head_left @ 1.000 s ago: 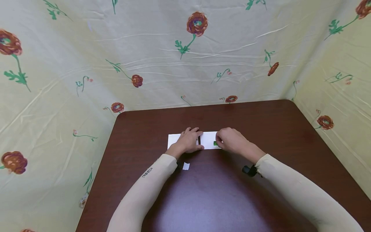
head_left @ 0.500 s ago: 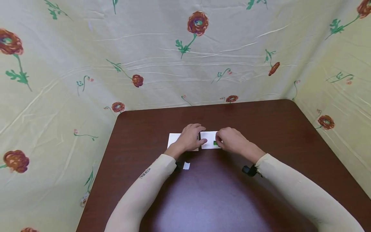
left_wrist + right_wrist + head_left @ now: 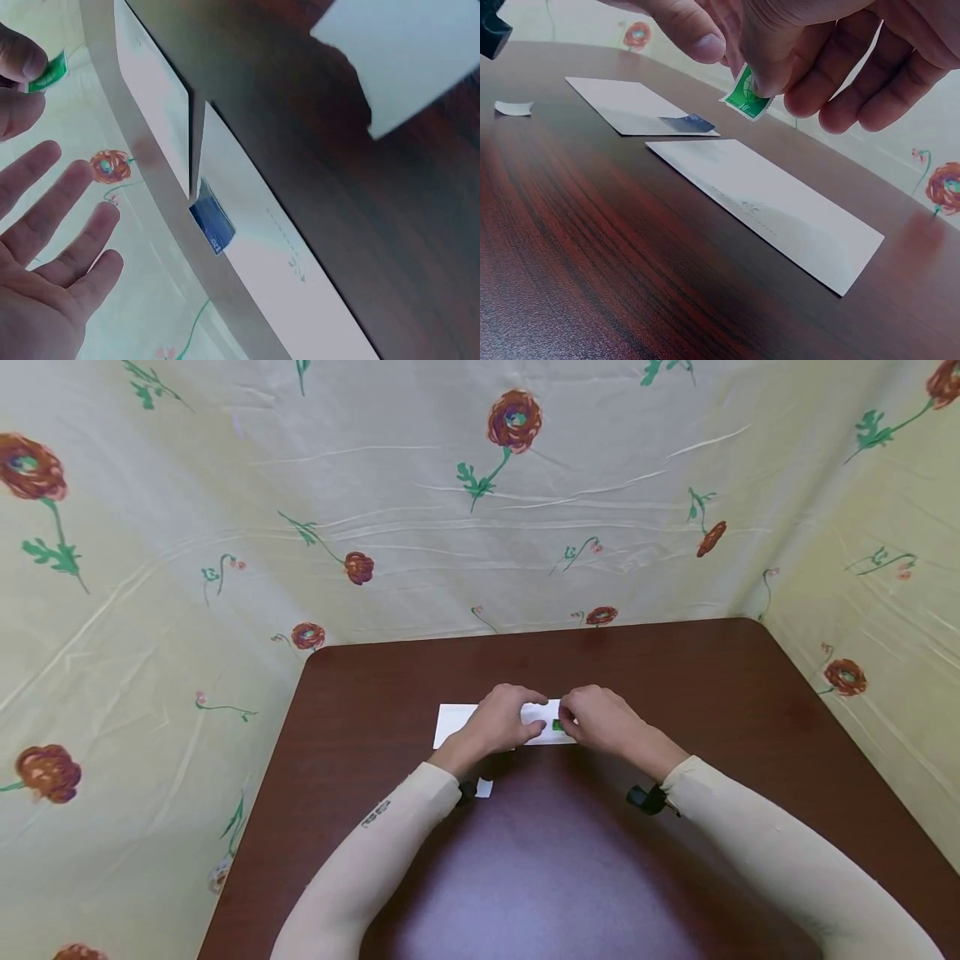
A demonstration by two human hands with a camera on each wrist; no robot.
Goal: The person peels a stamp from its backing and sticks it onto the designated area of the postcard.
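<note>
Between thumb and forefinger my right hand pinches a green postage stamp above the right envelope. My left hand is raised over the gap between the two envelopes. Its fingers are spread and hold nothing, and its thumb, seen in the right wrist view, is close to the stamp without touching it. The left envelope is white, with a dark blue stamp at its corner beside the gap; part of that stamp reaches past the envelope's edge. In the head view my left hand covers this corner.
A torn white piece of paper lies nearer to me, beside the left wrist camera. Everything rests on a dark brown table. Flower-patterned cloth hangs behind it and along the sides.
My left hand, spread on the left envelope a second ago, has lifted and moved right toward the green stamp. The right hand stays nearly where it was, holding that stamp.
</note>
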